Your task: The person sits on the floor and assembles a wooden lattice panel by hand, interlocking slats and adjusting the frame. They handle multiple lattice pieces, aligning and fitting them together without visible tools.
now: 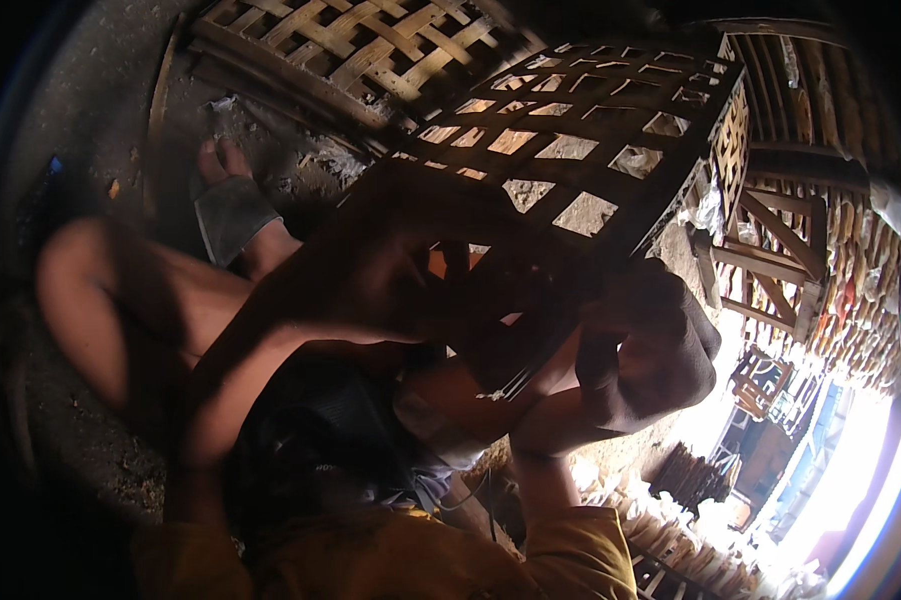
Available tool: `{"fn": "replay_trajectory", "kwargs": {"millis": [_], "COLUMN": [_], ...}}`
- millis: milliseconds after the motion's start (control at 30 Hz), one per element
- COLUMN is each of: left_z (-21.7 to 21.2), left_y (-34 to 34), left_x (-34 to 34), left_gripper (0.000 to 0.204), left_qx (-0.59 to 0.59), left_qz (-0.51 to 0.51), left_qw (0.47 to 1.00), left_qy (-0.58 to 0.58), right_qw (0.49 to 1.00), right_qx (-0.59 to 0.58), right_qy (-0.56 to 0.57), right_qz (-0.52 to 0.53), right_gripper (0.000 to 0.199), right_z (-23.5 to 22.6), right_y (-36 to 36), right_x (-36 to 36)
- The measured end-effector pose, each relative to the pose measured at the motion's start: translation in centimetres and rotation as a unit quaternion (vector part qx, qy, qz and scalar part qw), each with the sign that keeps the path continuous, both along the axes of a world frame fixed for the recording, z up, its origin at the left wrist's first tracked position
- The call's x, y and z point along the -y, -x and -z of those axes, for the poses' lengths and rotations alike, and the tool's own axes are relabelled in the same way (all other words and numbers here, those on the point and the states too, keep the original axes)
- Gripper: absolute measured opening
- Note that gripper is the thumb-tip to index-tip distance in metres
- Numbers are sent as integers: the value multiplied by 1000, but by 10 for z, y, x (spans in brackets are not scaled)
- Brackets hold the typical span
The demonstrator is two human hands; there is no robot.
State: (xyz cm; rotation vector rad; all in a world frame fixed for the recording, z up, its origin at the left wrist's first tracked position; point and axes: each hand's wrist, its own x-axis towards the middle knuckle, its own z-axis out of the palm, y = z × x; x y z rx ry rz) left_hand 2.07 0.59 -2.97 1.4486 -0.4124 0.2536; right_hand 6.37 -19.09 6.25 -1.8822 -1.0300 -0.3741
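A woven bamboo basket with an open lattice of flat strips stands tilted in front of me, its near corner in deep shadow. My left hand is at this near edge, its fingers bent around the dark strips. Just right of it, my right hand is closed, with thumb and fingers curled toward each other at the basket's lower corner. Whatever lies in its grip is hidden by shadow. Between the hands, a few thin pale strand ends stick out below the corner.
Another woven bamboo panel lies beyond the basket. My bare leg and sandaled foot are at left on the dark ground. A wooden frame stands at right before a slatted wall. Stacked strips lie near a bright opening.
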Motion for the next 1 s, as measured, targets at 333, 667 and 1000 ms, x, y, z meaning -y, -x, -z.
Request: {"fn": "replay_trajectory", "kwargs": {"millis": [333, 667, 1000], "left_z": [7, 0, 0], "left_y": [-14, -3, -7], "left_x": [2, 30, 26], "left_gripper": [38, 18, 19], "left_qx": [60, 18, 24], "left_qz": [-7, -69, -62], "left_qw": [998, 997, 998], "left_qy": [11, 17, 14], "right_qw": [996, 985, 984], "right_qx": [2, -52, -30], "right_qy": [-85, -154, -172], "right_qz": [15, 54, 33], "right_gripper": [31, 35, 33], "right_z": [21, 19, 28], "right_y": [-7, -10, -14], "right_x": [-6, -13, -5]}}
